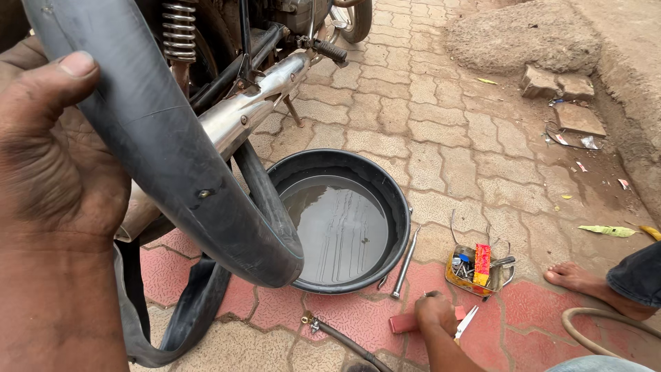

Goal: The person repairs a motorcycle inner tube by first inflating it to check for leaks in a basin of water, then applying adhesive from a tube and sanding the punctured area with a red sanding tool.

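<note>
Inner tube (172, 158): black rubber, inflated, held up close to camera beside motorcycle exhaust (255, 103); lower loop hangs to paved floor (441, 138), end over basin rim.
Left hand (48, 158): grip wrapped round tube, thumb on top, steadying it.
Right hand (435, 311): low near red block (405, 323) and scissors (467, 321); closed or open, cannot tell.
Basin (396, 200): black, water-filled, directly below tube.
Metal lever (405, 263) beside basin.
Tin of small parts (475, 270) near bare foot (578, 279).
</note>
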